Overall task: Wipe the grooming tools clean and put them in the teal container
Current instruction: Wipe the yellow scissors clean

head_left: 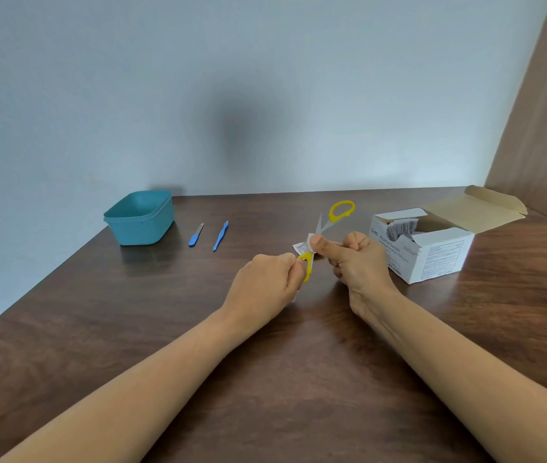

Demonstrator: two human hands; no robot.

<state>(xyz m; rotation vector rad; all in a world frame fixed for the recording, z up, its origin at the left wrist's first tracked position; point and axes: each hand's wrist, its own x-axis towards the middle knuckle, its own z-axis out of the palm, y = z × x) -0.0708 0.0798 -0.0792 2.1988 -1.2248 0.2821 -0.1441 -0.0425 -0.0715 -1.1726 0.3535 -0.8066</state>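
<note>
While the small yellow-handled scissors (328,218) are held up over the dark wooden table (265,379), it looks to me as though the job is only in its first stretch. They are splayed wide open: the left hand (265,282) has its fingers curled tight round the lower yellow loop, and the right hand (355,262) pinches a white alcohol swab (309,238) between thumb and forefinger against one blade near the pivot, its other fingers folded into the palm. The second loop sticks up free behind them. A torn sachet wrapper (298,247) lies on the table just behind the hands. Off to the right stands the opened box of alcohol swabs (439,259), flap thrown back, with more sachets showing inside. Well away on the left, against the wall, sits the teal container (141,228); nothing pokes above its rim, though from here I cannot see its floor. Between it and the hands lie a blue-handled nail file (195,235) and, just beside that, a second slim blue tool (220,236), both flat on the wood and touched by nobody. So I would judge one tool to be mid-wipe, two waiting for theirs, and all three yet to go in the tub
</note>
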